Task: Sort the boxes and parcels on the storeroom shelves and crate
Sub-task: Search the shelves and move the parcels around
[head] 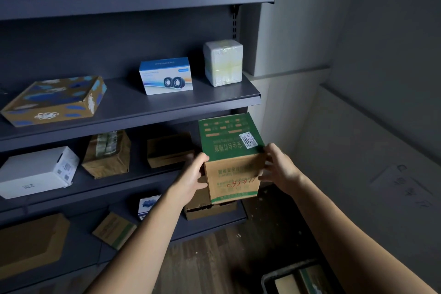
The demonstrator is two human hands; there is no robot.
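I hold a green-topped brown cardboard box point(231, 157) in front of the right end of the dark shelves, between the second and third boards. My left hand point(193, 175) grips its left side and my right hand point(278, 169) grips its right side. A dark crate point(269, 278) with boxes inside shows at the bottom right on the floor. Under the held box a flat brown carton point(210, 210) lies on the lower shelf.
The middle shelf point(143, 107) carries a blue-patterned flat box point(55, 100), a speaker box point(165, 75) and a wrapped white parcel point(223, 62). Below lie a white box point(35, 172), a taped brown parcel point(107, 154) and a brown carton point(169, 149). A wall stands at the right.
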